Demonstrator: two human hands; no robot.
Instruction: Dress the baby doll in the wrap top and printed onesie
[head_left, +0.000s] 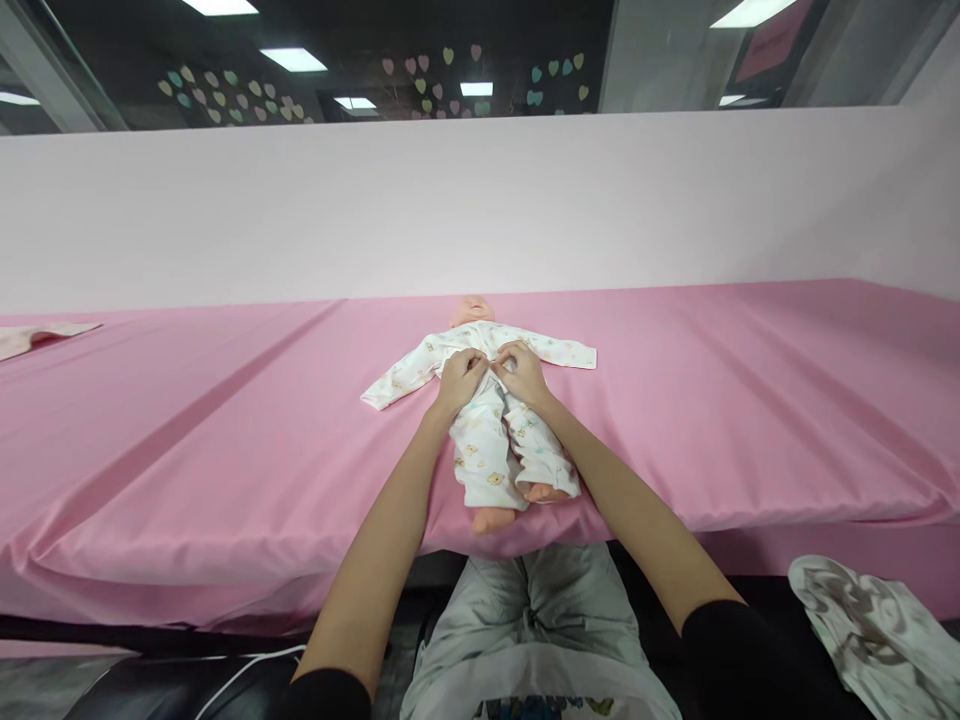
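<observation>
A baby doll (471,309) lies on its back on the pink table (225,420), head away from me, feet (495,518) at the near edge. It wears a white printed romper (484,450) with sleeves spread to both sides. My left hand (459,380) and my right hand (520,372) meet over the doll's chest. Both pinch the romper's front opening, fingers curled on the fabric.
A pale garment (37,336) lies at the far left of the table. A patterned white cloth (870,625) rests at the lower right beside my lap. A pink wall (480,200) rises behind the table.
</observation>
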